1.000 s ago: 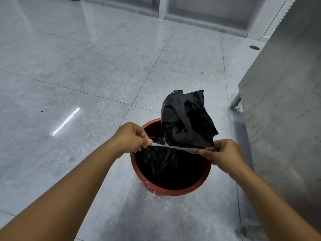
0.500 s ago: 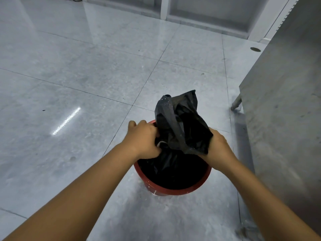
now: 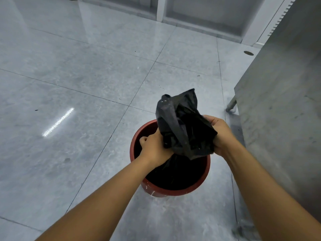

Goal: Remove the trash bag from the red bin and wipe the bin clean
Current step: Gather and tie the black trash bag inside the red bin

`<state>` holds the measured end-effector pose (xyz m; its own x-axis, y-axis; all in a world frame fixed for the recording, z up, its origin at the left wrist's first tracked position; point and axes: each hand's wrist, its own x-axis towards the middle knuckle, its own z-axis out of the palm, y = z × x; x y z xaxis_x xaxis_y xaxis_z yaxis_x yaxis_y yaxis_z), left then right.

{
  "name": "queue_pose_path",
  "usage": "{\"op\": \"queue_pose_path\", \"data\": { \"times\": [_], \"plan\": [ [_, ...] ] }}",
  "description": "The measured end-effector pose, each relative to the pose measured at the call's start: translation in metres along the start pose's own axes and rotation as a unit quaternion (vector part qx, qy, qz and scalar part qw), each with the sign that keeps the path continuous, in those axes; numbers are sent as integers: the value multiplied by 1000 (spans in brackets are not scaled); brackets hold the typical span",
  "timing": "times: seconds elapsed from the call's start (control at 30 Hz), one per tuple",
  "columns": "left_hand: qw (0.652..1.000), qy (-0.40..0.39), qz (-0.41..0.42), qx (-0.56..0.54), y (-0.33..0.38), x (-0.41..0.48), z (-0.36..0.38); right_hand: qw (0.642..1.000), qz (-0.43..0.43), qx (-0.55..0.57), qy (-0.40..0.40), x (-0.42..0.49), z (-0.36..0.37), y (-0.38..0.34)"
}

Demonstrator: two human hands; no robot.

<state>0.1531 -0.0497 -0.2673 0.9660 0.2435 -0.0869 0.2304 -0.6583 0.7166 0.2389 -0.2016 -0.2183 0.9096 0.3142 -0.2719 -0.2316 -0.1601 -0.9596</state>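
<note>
A round red bin (image 3: 139, 134) stands on the grey tiled floor below me. A black trash bag (image 3: 184, 126) sits in it, its gathered top bunched up above the rim while the lower part still fills the bin. My left hand (image 3: 154, 148) grips the bag's neck from the left, fingers closed on the plastic. On the bag's right side my right hand (image 3: 219, 134) clutches the same bunched top. The bin's inside is hidden by the bag.
A tall grey metal cabinet (image 3: 284, 105) rises close on the right, one thin leg (image 3: 231, 103) on the floor near the bin. Pale wall panels (image 3: 205, 16) run along the far side. Glossy floor tiles (image 3: 69, 87) stretch to the left.
My hands had a strip stretched between them across the bag's neck; they have since closed in on the bunched top from both sides and lifted slightly.
</note>
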Motion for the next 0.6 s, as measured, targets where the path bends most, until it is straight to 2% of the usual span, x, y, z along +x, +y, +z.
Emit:
{"op": "queue_pose_path", "data": {
  "times": [0.13, 0.23, 0.3, 0.47, 0.53, 0.6],
  "plan": [
    [999, -13, 11, -37, -3, 4, -2, 998, -42, 29, 38, 10, -11, -4],
    [1000, -16, 4, 15, -4, 8, -7, 997, -62, 33, 38, 11, -6, 1],
    [999, -33, -4, 38, -5, 8, -9, 998, -53, 41, 15, 13, -3, 7],
    [998, -46, -34, 0, -1, 13, -15, 994, 15, 101, -43, 1, -9, -1],
    [997, -50, -48, 35, 12, 12, -27, 995, 38, 89, -4, -12, -12, -10],
    [997, -40, -59, 42, 35, 8, -45, 997, 64, 21, 32, -28, -8, -23]
  ]
}}
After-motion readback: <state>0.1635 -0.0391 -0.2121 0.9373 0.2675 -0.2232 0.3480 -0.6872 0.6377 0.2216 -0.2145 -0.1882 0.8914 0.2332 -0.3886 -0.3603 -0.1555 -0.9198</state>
